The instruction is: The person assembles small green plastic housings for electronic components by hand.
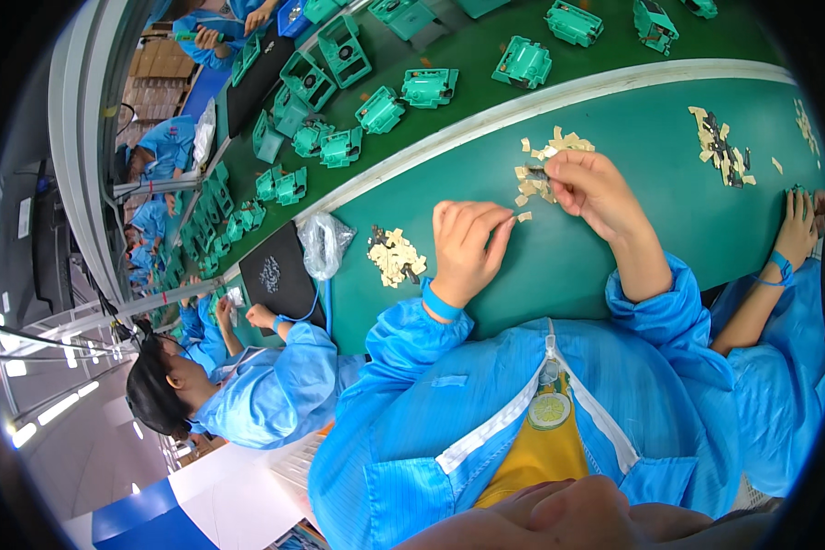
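Note:
My left hand (467,246) rests on the green bench mat (614,128), fingers curled, pinching a small beige paper piece (524,217) at its fingertips. My right hand (591,188) is a little farther out, its fingers closed on a small dark part (536,171) at the edge of a pile of beige paper pieces (550,160). Both my sleeves are blue, and a blue band circles my left wrist.
A second beige pile (394,257) lies left of my left hand, near a clear plastic bag (324,243). Another pile (722,147) lies at right by a co-worker's hand (797,229). Several green housings (522,64) ride the conveyor beyond. Another co-worker (247,385) sits at left.

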